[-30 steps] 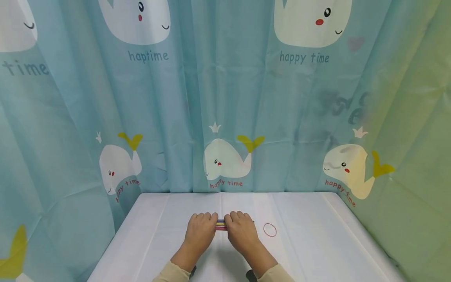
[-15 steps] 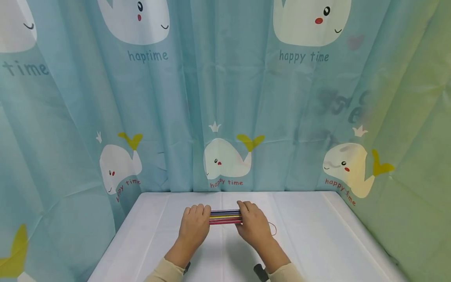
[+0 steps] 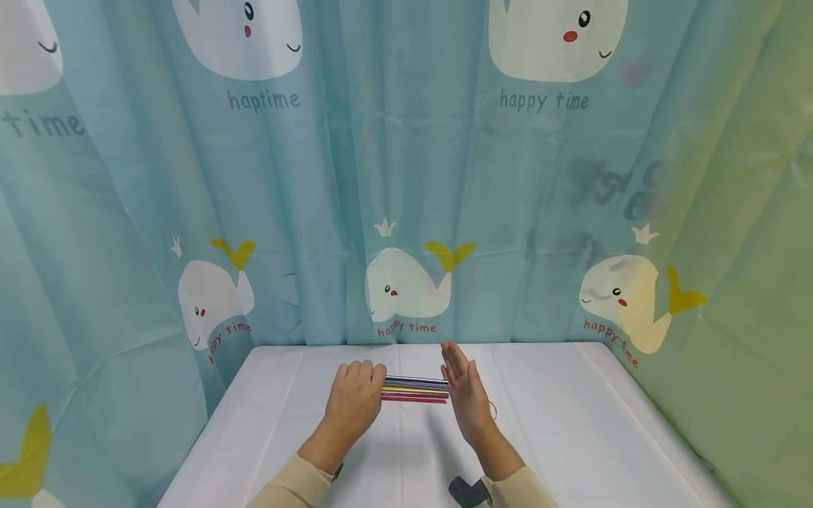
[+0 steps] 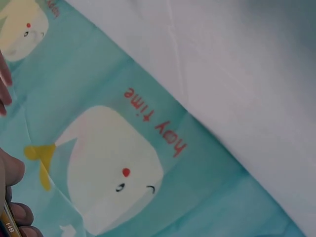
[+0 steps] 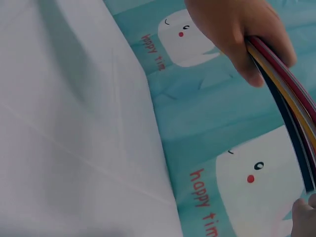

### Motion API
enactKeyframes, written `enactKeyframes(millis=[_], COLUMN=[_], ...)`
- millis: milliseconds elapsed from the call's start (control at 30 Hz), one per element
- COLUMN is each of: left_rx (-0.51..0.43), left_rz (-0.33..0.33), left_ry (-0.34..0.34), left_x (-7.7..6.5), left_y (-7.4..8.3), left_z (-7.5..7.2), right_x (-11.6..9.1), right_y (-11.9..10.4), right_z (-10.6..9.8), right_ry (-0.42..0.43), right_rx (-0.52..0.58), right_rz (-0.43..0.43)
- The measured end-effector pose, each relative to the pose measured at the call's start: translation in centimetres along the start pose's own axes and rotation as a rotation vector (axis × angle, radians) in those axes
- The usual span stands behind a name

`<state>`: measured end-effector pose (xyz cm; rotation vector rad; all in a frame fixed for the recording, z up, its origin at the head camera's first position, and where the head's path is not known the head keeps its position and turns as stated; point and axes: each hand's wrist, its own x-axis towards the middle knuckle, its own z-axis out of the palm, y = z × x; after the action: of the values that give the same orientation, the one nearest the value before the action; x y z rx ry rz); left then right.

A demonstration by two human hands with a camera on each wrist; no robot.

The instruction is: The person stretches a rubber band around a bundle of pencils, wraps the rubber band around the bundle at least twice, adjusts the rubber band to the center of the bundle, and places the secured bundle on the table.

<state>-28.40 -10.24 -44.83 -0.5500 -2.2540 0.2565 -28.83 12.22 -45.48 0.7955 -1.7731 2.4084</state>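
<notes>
Left hand (image 3: 356, 396) first: its fingers curl over a bundle of pencils (image 3: 416, 389), pinching them against the thumb. Facing it, the right hand (image 3: 468, 402) is held up with fingers straight and close together, palm turned to the pencils' free ends; from where I stand, I can't tell whether they touch.

Biggest around us is the blue-green curtain (image 3: 406, 176), printed with white whales (image 3: 409, 286), hanging behind and at both sides and going yellow-green on the right. It meets the back edge of the white desk (image 3: 571, 437), whose left and right edges slant outward toward the person. Elbow room is generous: each hand sits well in from its side edge, with the wider stretch of white to the right.

Two pale sleeves (image 3: 295, 483) come in at the near side, with a black piece (image 3: 466, 492) by the right wrist.

The pencils are held above the desk, on the near side of its back edge, roughly midway between the side edges and about parallel to the back one. Blue, yellow and red show among them, and the left wrist view picks out "HB" on one. Smallest is a thin red curve (image 3: 494, 410), partly hidden behind the right wrist.
</notes>
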Motion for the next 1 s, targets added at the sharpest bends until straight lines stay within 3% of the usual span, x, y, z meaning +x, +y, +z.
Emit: enactKeyframes(millis=[133,267,400,500,567,633,700,767,833,900,1000], left_rx=[-0.003,0.0,0.006,-0.003,-0.02,-0.031,-0.034,-0.033,-0.037,-0.054,-0.094], left_rz=[0.003,0.02,0.041,0.057,0.074,0.083,0.073,0.053,0.038,0.038,0.05], left_ry=[-0.005,0.014,0.005,-0.011,-0.01,0.009,0.043,0.086,0.131,0.173,0.222], left_x=[0.3,0.4,0.1,-0.1,-0.3,-0.3,-0.2,-0.1,0.1,0.1,0.0], left_y=[0.7,1.2,1.4,1.2,1.1,0.9,0.7,0.6,0.5,0.4,0.5], left_z=[-0.1,0.0,0.3,0.4,0.4,0.4,0.6,0.6,0.7,0.6,0.5], right_x=[0.3,0.5,0.5,0.6,0.6,0.5,0.5,0.5,0.7,0.9,1.1], right_y=[0.4,0.9,1.0,0.7,0.4,0.0,-0.3,-0.3,-0.3,-0.1,0.1], right_z=[0.5,0.9,0.9,1.0,1.1,1.3,1.5,1.7,1.8,1.9,2.0], right_ry=[0.027,0.076,0.046,0.04,0.043,-0.005,-0.113,-0.21,-0.258,-0.233,-0.163], right_rx=[-0.06,-0.243,-0.376,-0.386,-0.458,-0.656,-0.959,-1.283,-1.513,-1.647,-1.697], right_rz=[0.007,0.008,0.016,0.019,0.031,0.036,0.0,-0.093,-0.228,-0.325,-0.419])
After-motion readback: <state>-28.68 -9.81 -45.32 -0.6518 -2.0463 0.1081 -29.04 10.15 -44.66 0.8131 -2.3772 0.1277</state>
